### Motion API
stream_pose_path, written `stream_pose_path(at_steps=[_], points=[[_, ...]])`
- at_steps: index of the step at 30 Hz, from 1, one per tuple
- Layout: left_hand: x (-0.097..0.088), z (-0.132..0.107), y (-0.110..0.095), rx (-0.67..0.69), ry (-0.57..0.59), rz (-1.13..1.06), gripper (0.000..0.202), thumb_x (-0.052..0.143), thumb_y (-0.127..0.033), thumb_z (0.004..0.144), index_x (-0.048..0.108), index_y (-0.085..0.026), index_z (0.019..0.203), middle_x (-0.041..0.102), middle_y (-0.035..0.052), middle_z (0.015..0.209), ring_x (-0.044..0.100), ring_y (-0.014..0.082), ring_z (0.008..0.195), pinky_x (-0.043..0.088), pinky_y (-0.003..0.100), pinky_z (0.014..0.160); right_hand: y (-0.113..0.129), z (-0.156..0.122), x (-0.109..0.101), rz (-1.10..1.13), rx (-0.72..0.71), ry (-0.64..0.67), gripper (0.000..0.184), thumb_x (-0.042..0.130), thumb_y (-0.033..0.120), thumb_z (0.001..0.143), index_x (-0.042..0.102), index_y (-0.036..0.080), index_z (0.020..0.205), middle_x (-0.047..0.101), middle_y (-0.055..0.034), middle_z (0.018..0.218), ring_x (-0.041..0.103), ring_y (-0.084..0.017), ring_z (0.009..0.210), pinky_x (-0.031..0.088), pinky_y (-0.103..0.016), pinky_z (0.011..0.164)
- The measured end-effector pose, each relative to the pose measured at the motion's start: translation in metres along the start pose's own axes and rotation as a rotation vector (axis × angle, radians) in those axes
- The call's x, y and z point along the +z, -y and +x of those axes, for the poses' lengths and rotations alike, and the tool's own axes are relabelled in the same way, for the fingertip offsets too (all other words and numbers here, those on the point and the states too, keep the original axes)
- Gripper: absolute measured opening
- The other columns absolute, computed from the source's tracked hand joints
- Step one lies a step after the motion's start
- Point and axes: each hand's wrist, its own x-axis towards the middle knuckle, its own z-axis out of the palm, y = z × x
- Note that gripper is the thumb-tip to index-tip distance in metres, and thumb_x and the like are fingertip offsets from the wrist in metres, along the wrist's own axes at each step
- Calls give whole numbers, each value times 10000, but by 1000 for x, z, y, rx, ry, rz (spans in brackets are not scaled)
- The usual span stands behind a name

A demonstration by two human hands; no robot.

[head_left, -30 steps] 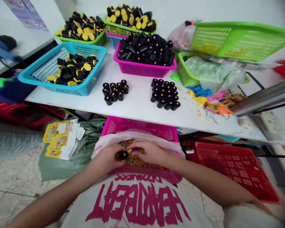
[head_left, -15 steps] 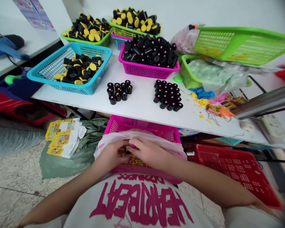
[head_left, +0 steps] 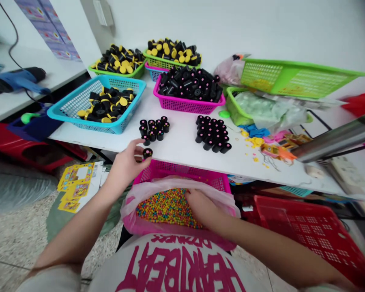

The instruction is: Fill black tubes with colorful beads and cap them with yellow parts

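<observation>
My left hand [head_left: 125, 164] is raised at the front edge of the white table [head_left: 182, 148], fingers pinched round a small black tube [head_left: 147, 153]. Just beyond it stands a small cluster of upright black tubes [head_left: 153, 128], with a larger cluster [head_left: 212, 133] to its right. My right hand [head_left: 200, 207] rests in the multicoloured beads [head_left: 166, 207], fingers curled down into them. The beads fill a plastic bag inside a pink basket [head_left: 182, 172] on my lap, under the table edge.
A blue basket [head_left: 69, 109] and two green baskets [head_left: 121, 71] hold black tubes with yellow caps; a pink basket [head_left: 187, 103] holds black tubes. A tilted green basket [head_left: 292, 75], a red crate [head_left: 304, 229] and a metal bar [head_left: 334, 138] are to the right. A blue heat gun [head_left: 16, 81] lies left.
My left hand has lifted out of the bead bag with the black tube and risen to the table edge. My right hand stayed in the beads. The view tilted upward.
</observation>
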Motion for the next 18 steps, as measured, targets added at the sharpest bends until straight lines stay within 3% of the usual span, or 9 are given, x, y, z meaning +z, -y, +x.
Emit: stream_pose_path(at_steps=[3, 5, 11, 13, 15, 18], points=[[9, 33, 9, -42, -70, 89, 635, 705, -342, 728, 425, -208, 1282, 720, 73, 939, 707, 221, 771, 561, 355, 737, 13, 20, 8, -75, 17, -30, 457, 352, -34, 870, 575, 44, 1261, 611, -255, 1238, 626, -295, 1123, 496, -424, 968], [15, 47, 15, -61, -77, 88, 645, 709, -330, 719, 394, -201, 1267, 723, 80, 928, 707, 227, 777, 554, 352, 733, 21, 30, 11, -98, -26, -31, 460, 341, -15, 894, 536, 36, 1308, 596, -257, 1262, 620, -305, 1139, 505, -432, 961], [12, 61, 19, -41, -7, 107, 690, 734, -325, 733, 374, -196, 1307, 702, 88, 975, 701, 238, 823, 548, 361, 765, 28, 52, 21, -108, -280, -13, 312, 409, 51, 919, 616, 83, 1150, 647, -184, 1146, 673, -255, 973, 544, -357, 860], [5, 60, 13, 1, -1, 213, 718, 773, -349, 714, 409, -185, 1311, 680, 86, 952, 686, 268, 850, 540, 398, 801, 28, 58, 24, -105, -398, -4, 241, 455, 104, 926, 639, 115, 1081, 632, -152, 1180, 653, -245, 1005, 532, -339, 880], [4, 59, 0, 99, -71, 281, 671, 781, -371, 723, 469, -164, 1280, 647, 98, 958, 660, 290, 916, 520, 432, 867, 28, 64, 28, -110, -512, 12, 203, 494, 126, 911, 651, 132, 1040, 618, -133, 1202, 620, -250, 1068, 511, -335, 916], [28, 61, -29, 299, -135, 213, 450, 670, -338, 844, 528, -152, 1228, 602, 112, 1028, 615, 267, 1006, 484, 430, 950, 28, 70, 30, -113, -629, 46, 234, 525, 107, 872, 656, 142, 1062, 638, -115, 1139, 616, -238, 1049, 505, -323, 907]])
